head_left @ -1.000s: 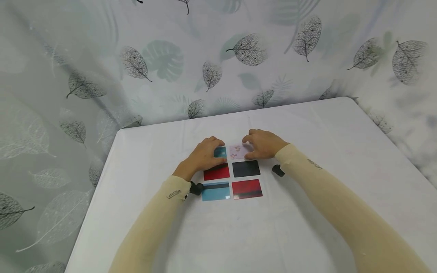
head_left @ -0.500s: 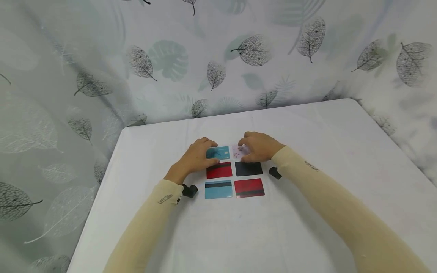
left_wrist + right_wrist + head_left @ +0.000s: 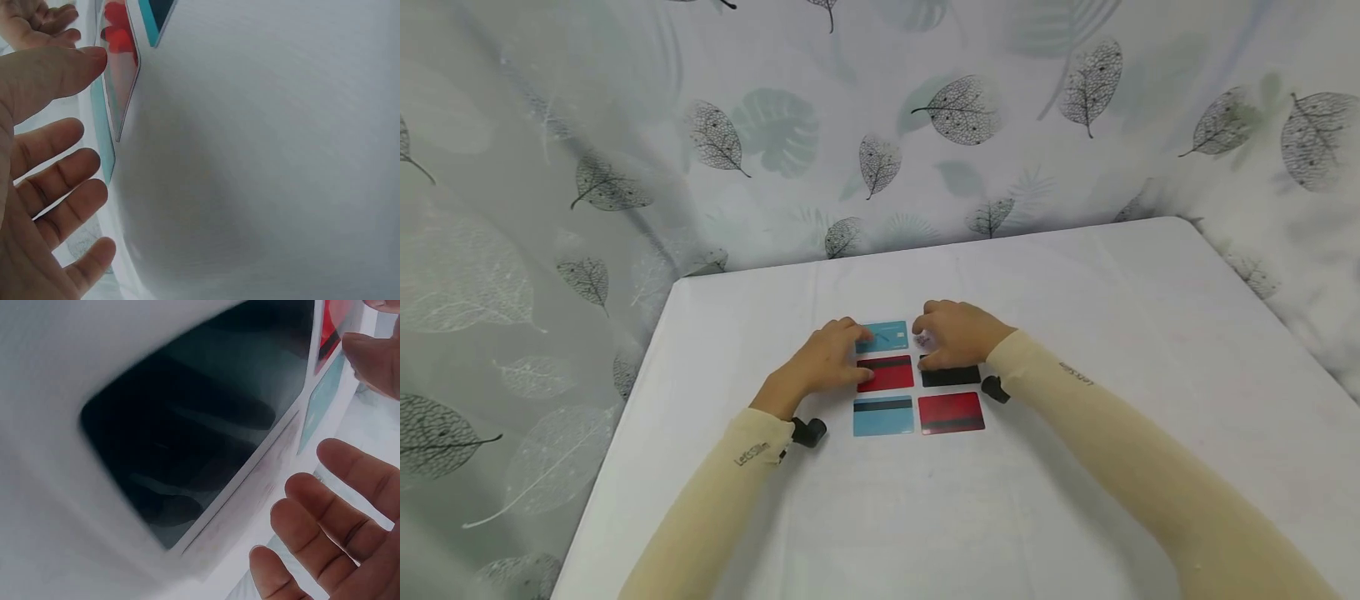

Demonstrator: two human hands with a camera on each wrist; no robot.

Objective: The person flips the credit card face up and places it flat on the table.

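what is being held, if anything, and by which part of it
Nothing is held: the left grip and right grip pinch nothing; the cards lie flat on the table.

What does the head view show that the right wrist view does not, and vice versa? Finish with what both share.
Only the head view: the light blue rectangular card with a black stripe, the red rectangular card beside it, and two beige fabric sleeves.

Only the right wrist view: the palm side of the right hand, and finger-shaped reflections on the glossy black rectangular card.

Both: the right hand itself, black card, pale pinkish rectangular card, teal rectangular card, farther red rectangular card and white table.
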